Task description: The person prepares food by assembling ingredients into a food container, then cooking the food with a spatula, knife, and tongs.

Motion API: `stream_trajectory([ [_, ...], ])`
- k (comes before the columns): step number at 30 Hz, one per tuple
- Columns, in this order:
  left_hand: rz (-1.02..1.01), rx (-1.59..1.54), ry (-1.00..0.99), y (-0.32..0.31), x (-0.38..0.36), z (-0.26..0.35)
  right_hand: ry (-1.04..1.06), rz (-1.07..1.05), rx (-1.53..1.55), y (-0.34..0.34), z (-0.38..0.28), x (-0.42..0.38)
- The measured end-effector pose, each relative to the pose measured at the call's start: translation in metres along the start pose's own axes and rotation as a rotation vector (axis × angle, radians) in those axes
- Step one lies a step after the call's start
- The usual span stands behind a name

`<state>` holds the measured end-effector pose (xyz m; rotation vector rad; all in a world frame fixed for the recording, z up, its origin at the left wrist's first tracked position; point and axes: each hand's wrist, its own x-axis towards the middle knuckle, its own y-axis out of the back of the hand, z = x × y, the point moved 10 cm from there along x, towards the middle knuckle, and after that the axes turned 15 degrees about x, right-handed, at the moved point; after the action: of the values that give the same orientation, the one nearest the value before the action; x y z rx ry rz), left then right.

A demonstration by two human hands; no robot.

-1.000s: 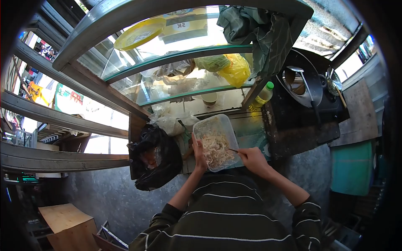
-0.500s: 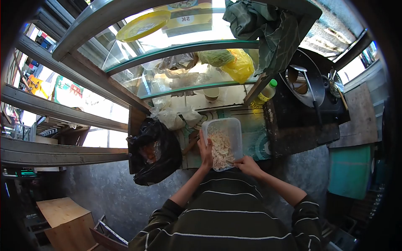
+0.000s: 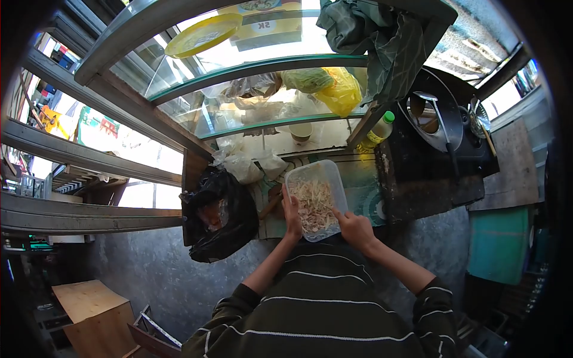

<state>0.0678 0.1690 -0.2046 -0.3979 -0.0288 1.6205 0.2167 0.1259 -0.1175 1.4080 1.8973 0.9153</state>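
A clear rectangular plastic container (image 3: 339, 186) stands slightly tilted at the front edge of the counter. Pale shredded food (image 3: 313, 206) lies inside it. My left hand (image 3: 291, 215) is wrapped against the container's left wall, thumb near the rim. At the right wall, my right hand (image 3: 354, 229) is closed, its fingers at the container's edge beside the food; what they hold, if anything, is hidden. A black plastic bag (image 3: 239, 224) with reddish contents sits left of my left hand.
Clear bags (image 3: 242, 169) lie behind the black bag. A glass case (image 3: 274, 128) rises at the back, with a yellow-capped-off view of a green-capped bottle (image 3: 378, 132) beside it. A pan (image 3: 447, 128) with a ladle sits on the stove at right.
My right hand has moved up along the container's right side. The container has turned slightly, and the food inside is spread farther toward its back.
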Motion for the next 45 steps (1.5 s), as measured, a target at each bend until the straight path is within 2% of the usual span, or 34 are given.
stream_trajectory([
  [1, -0.011, -0.036, 0.007, -0.001, 0.001, 0.003, 0.058, -0.082, -0.055, -0.012, -0.006, -0.003],
  [3, -0.027, -0.069, 0.015, 0.005, 0.005, -0.006, 0.077, -0.092, -0.077, 0.001, -0.009, 0.0],
  [5, 0.039, 0.295, -0.063, 0.025, 0.013, -0.026, 0.083, -0.1, -0.1, 0.009, -0.007, 0.009],
  [6, 0.032, 0.297, -0.059, 0.022, 0.011, -0.02, 0.06, -0.029, -0.142, 0.019, -0.003, 0.017],
  [8, 0.03, 0.549, -0.065, 0.015, 0.01, -0.003, 0.038, 0.043, -0.184, 0.022, 0.004, 0.02],
  [11, 0.089, 0.431, -0.058, 0.019, 0.019, 0.011, -0.067, -0.053, -0.229, 0.0, 0.021, 0.013],
  [13, 0.094, 0.469, -0.034, 0.023, 0.021, 0.009, -0.227, -0.223, -0.099, -0.014, 0.029, 0.001],
  [14, 0.098, 0.51, -0.01, 0.025, 0.022, 0.006, -0.225, -0.227, -0.1, -0.016, 0.033, -0.001],
  [16, 0.111, 0.506, -0.027, 0.031, 0.025, -0.015, -0.273, -0.211, 0.411, -0.03, 0.043, -0.005],
  [21, 0.084, 0.529, 0.006, 0.028, 0.02, -0.013, -0.448, -0.236, 0.64, -0.051, 0.044, -0.005],
  [23, 0.075, 0.36, -0.041, 0.03, 0.024, -0.007, -0.489, -0.251, 0.698, -0.054, 0.04, 0.0],
  [24, 0.075, 0.361, -0.043, 0.024, 0.022, 0.009, -0.434, -0.198, 0.681, -0.041, 0.034, 0.007],
  [26, -0.009, -0.056, 0.068, 0.005, 0.01, 0.022, -0.386, -0.149, 0.661, -0.02, 0.025, 0.013],
  [28, -0.029, -0.086, 0.107, 0.006, 0.009, 0.016, -0.199, 0.028, 0.491, 0.019, 0.009, 0.023],
  [29, -0.05, -0.114, 0.143, 0.006, 0.009, 0.011, -0.202, 0.029, 0.491, 0.026, 0.006, 0.026],
  [31, -0.056, -0.028, 0.094, 0.019, 0.021, -0.017, -0.001, 0.14, 0.241, 0.052, -0.018, 0.035],
  [32, -0.062, 0.06, 0.045, 0.017, 0.024, -0.009, 0.001, 0.14, 0.24, 0.051, -0.02, 0.039],
  [33, -0.062, 0.058, 0.043, 0.013, 0.022, -0.007, 0.038, 0.137, 0.113, 0.046, -0.027, 0.043],
  [34, -0.043, -0.006, 0.065, 0.01, 0.018, -0.009, 0.077, 0.134, -0.013, 0.042, -0.032, 0.046],
  [35, -0.021, -0.068, 0.082, 0.008, 0.018, -0.003, 0.084, 0.138, -0.011, 0.037, -0.031, 0.043],
  [37, 0.0, -0.028, 0.039, 0.023, 0.028, -0.013, 0.218, -0.086, -0.072, 0.005, -0.036, 0.025],
  [42, -0.025, -0.008, 0.035, 0.034, 0.037, -0.018, 0.066, -0.074, -0.19, 0.036, -0.012, 0.044],
  [44, -0.024, 0.261, -0.058, 0.034, 0.042, -0.008, -0.001, -0.069, -0.239, 0.033, -0.003, 0.046],
  [45, -0.024, 0.26, -0.059, 0.025, 0.039, 0.012, -0.067, -0.146, -0.204, 0.023, 0.003, 0.042],
])
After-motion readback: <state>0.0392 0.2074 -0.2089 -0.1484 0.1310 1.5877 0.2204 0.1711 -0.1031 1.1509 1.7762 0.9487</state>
